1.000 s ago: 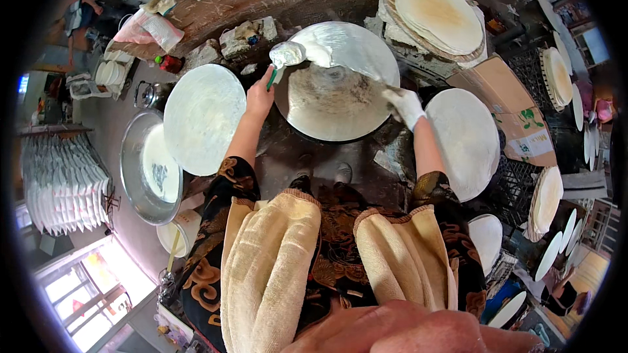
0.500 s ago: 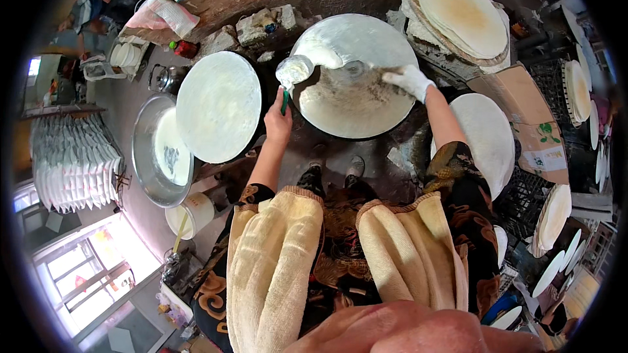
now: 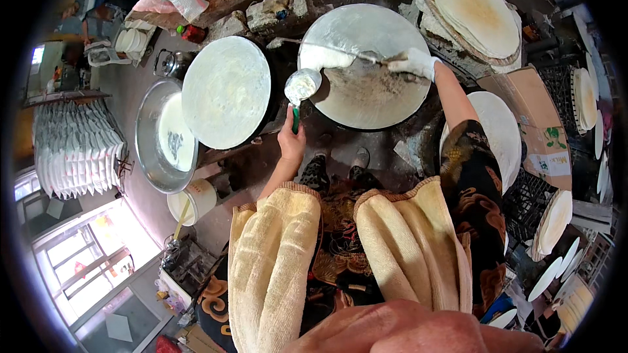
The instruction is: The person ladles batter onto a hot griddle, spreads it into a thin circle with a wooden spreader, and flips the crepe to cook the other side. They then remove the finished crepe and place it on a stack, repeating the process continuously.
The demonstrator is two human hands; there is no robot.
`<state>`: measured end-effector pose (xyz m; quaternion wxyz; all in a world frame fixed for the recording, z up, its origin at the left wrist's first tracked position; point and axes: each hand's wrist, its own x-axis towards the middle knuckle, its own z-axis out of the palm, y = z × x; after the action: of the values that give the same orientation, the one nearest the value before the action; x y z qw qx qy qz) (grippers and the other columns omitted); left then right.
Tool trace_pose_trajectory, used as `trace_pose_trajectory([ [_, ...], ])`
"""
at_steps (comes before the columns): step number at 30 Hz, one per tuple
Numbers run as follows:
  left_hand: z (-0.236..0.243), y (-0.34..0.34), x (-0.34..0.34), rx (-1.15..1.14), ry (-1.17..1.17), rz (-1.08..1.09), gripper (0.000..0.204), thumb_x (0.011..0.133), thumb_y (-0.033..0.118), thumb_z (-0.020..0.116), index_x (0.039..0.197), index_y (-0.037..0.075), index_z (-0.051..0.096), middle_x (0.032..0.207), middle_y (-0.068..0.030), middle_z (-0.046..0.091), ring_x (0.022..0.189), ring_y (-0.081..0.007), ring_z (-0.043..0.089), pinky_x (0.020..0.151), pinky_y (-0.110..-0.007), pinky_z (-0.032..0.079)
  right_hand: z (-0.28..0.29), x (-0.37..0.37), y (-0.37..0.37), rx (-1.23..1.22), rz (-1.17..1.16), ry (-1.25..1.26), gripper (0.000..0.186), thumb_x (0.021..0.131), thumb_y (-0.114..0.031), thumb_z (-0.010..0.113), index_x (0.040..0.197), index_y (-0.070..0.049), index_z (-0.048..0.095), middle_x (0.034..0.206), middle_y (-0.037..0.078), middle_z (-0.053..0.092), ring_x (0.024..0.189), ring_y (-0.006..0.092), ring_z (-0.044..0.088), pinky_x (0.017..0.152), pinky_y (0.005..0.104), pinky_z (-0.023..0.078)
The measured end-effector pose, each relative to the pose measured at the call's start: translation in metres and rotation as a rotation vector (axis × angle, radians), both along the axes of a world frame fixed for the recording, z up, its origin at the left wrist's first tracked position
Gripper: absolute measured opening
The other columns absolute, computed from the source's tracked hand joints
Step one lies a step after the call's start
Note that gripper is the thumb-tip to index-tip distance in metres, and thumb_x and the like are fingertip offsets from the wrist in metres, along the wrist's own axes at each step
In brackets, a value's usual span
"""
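Note:
My left hand (image 3: 291,142) is closed round the green handle of a metal ladle (image 3: 303,85), whose bowl is coated with white batter. The bowl hangs by the near left rim of a large round griddle (image 3: 373,101). In a white glove, my right hand (image 3: 413,65) grips the end of a long thin stick-like spreader (image 3: 333,48), which reaches leftward over the griddle past its rim. White batter (image 3: 326,57) lies thick on the griddle's left part, just below the stick. A greyish-brown, thinly coated area covers the griddle's middle and near part.
Left of the griddle is a second round, pale-topped griddle (image 3: 226,91), beside a metal basin (image 3: 145,147) of white liquid and a white bucket (image 3: 203,199). Flat round sheets (image 3: 477,13) are stacked at the far right. A cardboard piece (image 3: 533,111) stands at the right.
The ladle has drawn back toward me, away from the batter. The spreader, blurred before, now shows as a thin stick lying across the griddle. The whole view has shifted slightly.

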<state>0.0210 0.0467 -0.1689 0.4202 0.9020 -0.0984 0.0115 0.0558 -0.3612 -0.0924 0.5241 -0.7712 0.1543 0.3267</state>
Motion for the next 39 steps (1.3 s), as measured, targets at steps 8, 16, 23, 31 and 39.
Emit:
trace_pose_trajectory([
  [8,-0.001,0.017,-0.035,-0.055,-0.043,-0.038,0.059,0.080,0.000,0.061,0.135,0.012,0.046,0.092,-0.0241,0.063,0.078,-0.0354,0.065,0.070,-0.033,0.050,-0.027,0.032,-0.040,0.190,-0.022,-0.067,0.047,0.081,-0.029,0.069,0.120,-0.003,0.060,0.061,0.000,0.051,0.044,0.0075,0.044,0.038,0.0246,0.034],
  [16,0.020,0.013,-0.058,-0.027,0.071,-0.224,0.054,0.082,-0.001,0.061,0.133,0.010,0.049,0.093,-0.0218,0.065,0.080,-0.0181,0.065,0.071,-0.027,0.049,-0.012,0.013,-0.055,0.141,0.253,0.154,0.046,0.079,-0.033,0.071,0.110,0.000,0.063,0.067,0.000,0.057,0.050,0.0075,0.049,0.043,0.0233,0.039],
  [23,0.051,-0.002,-0.047,-0.390,0.305,-0.336,0.054,0.083,0.000,0.064,0.135,0.008,0.048,0.115,-0.0080,0.063,0.098,-0.0074,0.053,0.084,-0.023,0.044,-0.043,0.040,-0.063,0.069,0.162,0.008,0.038,0.077,-0.028,0.070,0.103,-0.002,0.065,0.063,0.000,0.053,0.047,0.0086,0.044,0.040,0.0262,0.031],
  [31,0.142,0.042,-0.008,-1.161,0.476,0.091,0.030,0.091,0.004,0.051,0.119,0.011,0.046,0.062,0.0012,0.041,0.042,-0.0049,0.035,0.035,-0.018,0.028,-0.005,0.029,-0.093,0.027,0.400,0.083,0.049,0.074,-0.034,0.072,0.111,-0.003,0.064,0.066,0.001,0.057,0.046,0.0068,0.042,0.039,0.0240,0.031],
  [39,0.155,0.092,0.007,-1.643,0.397,0.211,0.008,0.097,0.012,0.045,0.092,0.007,0.044,0.065,0.0016,0.036,0.047,-0.0052,0.032,0.036,-0.017,0.030,-0.017,0.052,-0.045,0.024,0.435,0.082,0.040,0.077,-0.032,0.069,0.103,-0.002,0.068,0.064,0.004,0.059,0.054,0.0110,0.051,0.051,0.0291,0.042],
])
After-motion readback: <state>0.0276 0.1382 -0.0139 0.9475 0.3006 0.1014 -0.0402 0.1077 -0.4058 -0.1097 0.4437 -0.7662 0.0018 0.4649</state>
